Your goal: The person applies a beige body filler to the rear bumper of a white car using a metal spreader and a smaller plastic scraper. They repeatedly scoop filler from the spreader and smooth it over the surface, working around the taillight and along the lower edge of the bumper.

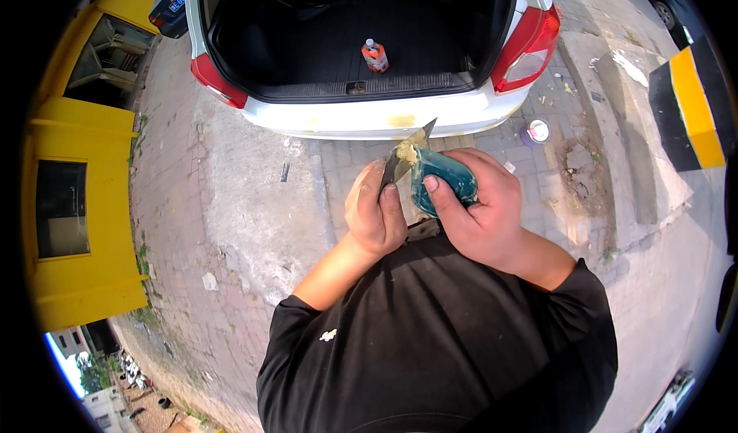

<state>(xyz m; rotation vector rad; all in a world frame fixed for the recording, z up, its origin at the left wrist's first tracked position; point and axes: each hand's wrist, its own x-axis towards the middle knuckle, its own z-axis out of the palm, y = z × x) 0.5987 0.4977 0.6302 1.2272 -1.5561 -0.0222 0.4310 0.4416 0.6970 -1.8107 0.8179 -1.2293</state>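
Note:
My left hand (366, 216) is closed on a thin metal scraper blade (395, 169), its pointed corner angled up and to the right. My right hand (493, 212) grips a dark green putty spreader (446, 173), with the thumb laid across its face. Where the two tools meet, a lump of pale yellow putty (407, 153) clings to them. Just beyond is the white rear bumper (346, 123) of a car, which bears a yellowish putty patch (401, 120) and fainter smears.
The car's trunk (307, 53) stands open, with an orange drink bottle (375, 55) inside. A small white tub (537, 131) sits on the paving right of the bumper. At the left rises a yellow structure (108, 202); a black-and-yellow block (692, 106) stands at the right.

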